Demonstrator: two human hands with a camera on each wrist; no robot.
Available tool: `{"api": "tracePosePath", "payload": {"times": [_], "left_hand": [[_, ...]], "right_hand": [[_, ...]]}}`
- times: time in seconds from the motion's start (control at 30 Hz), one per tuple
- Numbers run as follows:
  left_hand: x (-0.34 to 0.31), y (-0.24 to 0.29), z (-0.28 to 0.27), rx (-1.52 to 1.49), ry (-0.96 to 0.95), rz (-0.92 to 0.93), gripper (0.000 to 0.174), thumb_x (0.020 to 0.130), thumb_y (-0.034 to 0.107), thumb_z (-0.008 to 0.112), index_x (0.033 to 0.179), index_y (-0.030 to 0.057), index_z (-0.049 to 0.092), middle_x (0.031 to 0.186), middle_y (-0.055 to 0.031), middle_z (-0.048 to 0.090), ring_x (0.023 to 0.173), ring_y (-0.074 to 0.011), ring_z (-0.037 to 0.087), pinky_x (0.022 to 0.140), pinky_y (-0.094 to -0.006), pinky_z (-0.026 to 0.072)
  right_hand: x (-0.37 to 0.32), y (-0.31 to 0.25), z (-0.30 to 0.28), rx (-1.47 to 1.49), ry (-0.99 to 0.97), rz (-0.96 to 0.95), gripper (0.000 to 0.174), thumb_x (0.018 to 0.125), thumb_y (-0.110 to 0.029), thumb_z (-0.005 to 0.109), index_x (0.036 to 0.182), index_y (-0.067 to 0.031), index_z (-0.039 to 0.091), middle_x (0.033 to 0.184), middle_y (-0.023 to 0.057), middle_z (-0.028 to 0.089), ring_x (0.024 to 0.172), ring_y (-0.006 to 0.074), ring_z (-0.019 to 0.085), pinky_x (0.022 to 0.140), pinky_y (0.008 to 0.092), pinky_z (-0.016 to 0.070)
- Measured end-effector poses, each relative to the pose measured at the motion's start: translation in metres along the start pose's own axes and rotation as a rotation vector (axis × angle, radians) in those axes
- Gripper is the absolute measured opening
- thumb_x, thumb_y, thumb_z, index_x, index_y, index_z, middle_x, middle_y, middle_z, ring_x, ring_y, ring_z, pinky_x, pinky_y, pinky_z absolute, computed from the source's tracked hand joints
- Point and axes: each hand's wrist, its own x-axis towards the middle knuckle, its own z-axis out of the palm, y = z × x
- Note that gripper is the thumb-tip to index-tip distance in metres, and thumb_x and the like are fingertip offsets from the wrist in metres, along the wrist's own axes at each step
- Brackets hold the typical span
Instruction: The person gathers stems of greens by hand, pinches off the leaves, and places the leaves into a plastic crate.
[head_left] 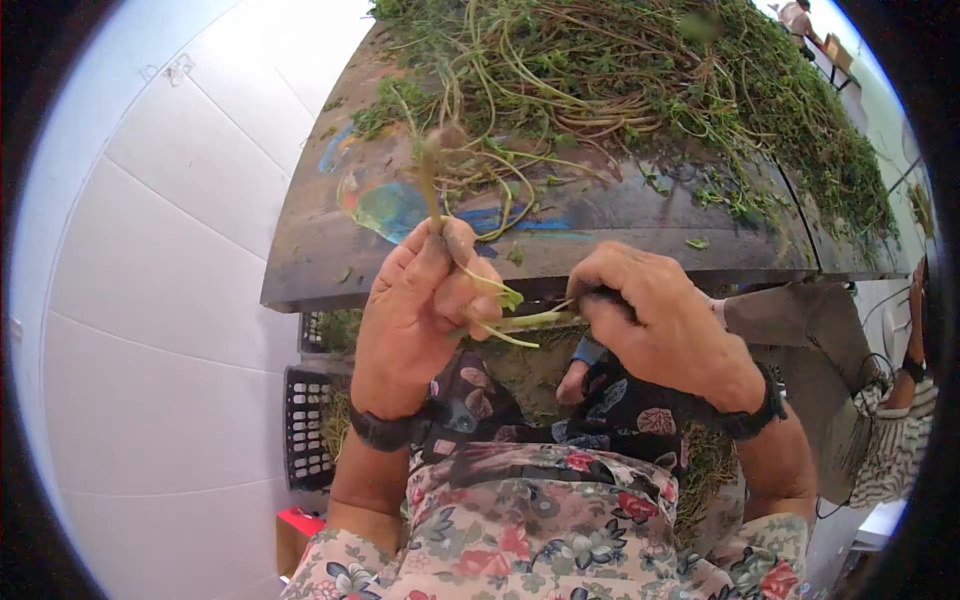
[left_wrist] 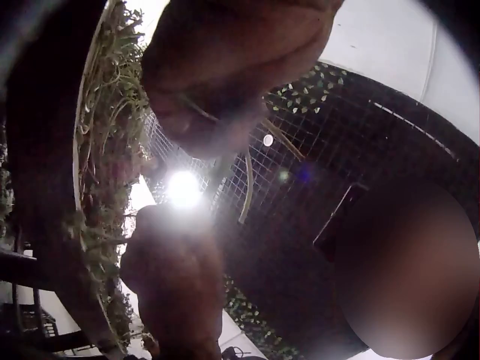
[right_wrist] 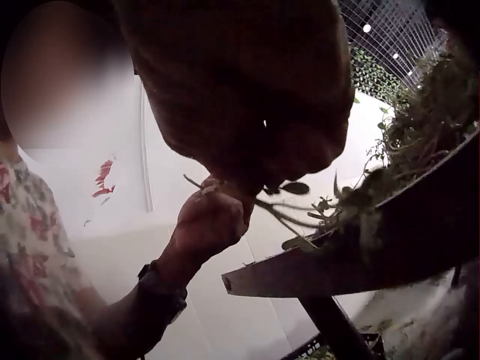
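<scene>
In the head view my left hand [head_left: 415, 305] grips a green plant stem [head_left: 428, 190] whose blurred upper end sticks up above the thumb. Below the fist, pale green stem pieces [head_left: 538, 320] with a small leaf come out to the right. My right hand [head_left: 655, 315], fingers curled, pinches the end of these pieces near the table edge. From the right wrist, the right hand [right_wrist: 247, 105] appears as a dark shape over the left hand [right_wrist: 210, 225], thin stems showing around them. Both hands look dark in the left wrist view, with stems [left_wrist: 248, 184] hanging between them.
A large heap of leafy stems [head_left: 600, 80] covers the far part of the dark painted table [head_left: 640, 230]. Black plastic crates [head_left: 307, 420] stand under its left side, beside a white wall [head_left: 170, 330]. At the right, another person's striped clothing [head_left: 895, 445] shows.
</scene>
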Motion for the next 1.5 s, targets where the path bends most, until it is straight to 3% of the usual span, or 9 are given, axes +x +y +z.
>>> {"api": "tracePosePath", "payload": {"times": [0.07, 0.2, 0.33, 0.53, 0.63, 0.97, 1.07, 1.3, 1.5], "left_hand": [[0.001, -0.002, -0.002, -0.012, -0.03, 0.005, 0.019, 0.094, 0.027, 0.043, 0.088, 0.0094, 0.043, 0.057, 0.0058, 0.033, 0.058, -0.0098, 0.042, 0.046, -0.0226, 0.0363], [0.002, 0.004, -0.013, -0.077, -0.039, 0.013, 0.018, 0.095, 0.026, 0.041, 0.09, 0.009, 0.043, 0.058, 0.0063, 0.032, 0.058, -0.0089, 0.04, 0.048, -0.0231, 0.0359], [0.001, 0.002, -0.013, -0.114, 0.021, -0.001, 0.017, 0.096, 0.026, 0.039, 0.093, 0.009, 0.042, 0.059, 0.0062, 0.032, 0.059, -0.0089, 0.038, 0.048, -0.0229, 0.0359], [0.005, -0.005, -0.007, -0.237, 0.039, -0.064, 0.016, 0.095, 0.025, 0.04, 0.094, 0.0098, 0.042, 0.059, 0.0056, 0.034, 0.061, -0.01, 0.041, 0.049, -0.0227, 0.0357], [0.004, 0.0, -0.012, -0.198, 0.087, 0.002, 0.014, 0.095, 0.024, 0.041, 0.096, 0.01, 0.042, 0.059, 0.0052, 0.034, 0.063, -0.0104, 0.042, 0.052, -0.0239, 0.0368], [0.003, 0.004, -0.012, -0.082, 0.348, 0.121, 0.015, 0.093, 0.023, 0.044, 0.087, 0.0093, 0.048, 0.057, 0.0045, 0.034, 0.058, -0.0124, 0.042, 0.058, -0.0278, 0.0382], [-0.002, 0.0, 0.012, 0.058, 0.301, 0.212, 0.016, 0.094, 0.022, 0.043, 0.085, 0.0089, 0.046, 0.056, 0.0032, 0.032, 0.056, -0.0131, 0.039, 0.055, -0.028, 0.0356], [-0.004, 0.019, -0.009, -0.142, 0.137, 0.294, 0.018, 0.095, 0.023, 0.04, 0.086, 0.0087, 0.044, 0.061, 0.0029, 0.032, 0.058, -0.0117, 0.037, 0.052, -0.0251, 0.0333], [0.014, 0.002, -0.028, -0.355, 0.237, 0.073, 0.03, 0.093, 0.025, 0.045, 0.069, 0.0113, 0.034, 0.075, -0.003, 0.04, 0.065, -0.0143, 0.041, 0.059, -0.0276, 0.0357]], "right_hand": [[-0.007, 0.001, 0.002, 0.169, 0.023, 0.208, 0.011, 0.073, -0.003, 0.048, 0.082, 0.0012, 0.052, 0.075, 0.0135, 0.055, 0.069, 0.0312, 0.054, 0.061, 0.0368, 0.0442], [-0.019, 0.013, -0.017, 0.651, 0.227, 0.655, 0.016, 0.085, -0.012, 0.039, 0.094, -0.0072, 0.052, 0.07, -0.0015, 0.05, 0.053, 0.0001, 0.034, 0.045, 0.0154, 0.0246], [-0.021, 0.01, -0.022, 0.566, 0.201, 0.545, 0.019, 0.081, -0.007, 0.047, 0.098, -0.0057, 0.054, 0.069, -0.001, 0.048, 0.053, 0.0027, 0.037, 0.046, 0.0185, 0.0299], [-0.008, 0.004, 0.011, -0.059, -0.19, -0.036, 0.021, 0.076, -0.015, 0.059, 0.094, -0.0038, 0.059, 0.07, 0.0105, 0.055, 0.068, 0.0266, 0.057, 0.063, 0.0384, 0.0471], [-0.012, 0.009, 0.013, -0.159, -0.23, 0.057, 0.019, 0.074, -0.016, 0.059, 0.087, -0.0041, 0.06, 0.077, 0.0145, 0.055, 0.074, 0.0347, 0.055, 0.066, 0.0407, 0.0462], [-0.037, 0.016, 0.026, -0.065, -0.115, 0.124, 0.007, 0.076, -0.008, 0.047, 0.075, -0.0013, 0.048, 0.074, 0.0176, 0.053, 0.071, 0.0355, 0.055, 0.063, 0.0421, 0.0443], [-0.035, 0.031, 0.01, -0.13, 0.172, 0.13, 0.008, 0.076, -0.008, 0.047, 0.076, -0.0006, 0.048, 0.075, 0.0181, 0.054, 0.07, 0.0356, 0.055, 0.063, 0.042, 0.0435], [-0.041, 0.05, -0.06, 0.588, 0.738, 0.648, 0.014, 0.083, -0.013, 0.04, 0.085, -0.007, 0.053, 0.074, 0.0013, 0.053, 0.062, 0.0071, 0.048, 0.048, 0.0192, 0.0362], [-0.021, 0.071, -0.138, -0.111, 0.556, 0.565, 0.024, 0.081, -0.017, 0.046, 0.094, -0.0001, 0.058, 0.075, 0.0107, 0.06, 0.065, 0.0158, 0.055, 0.056, 0.0278, 0.0439]]}}
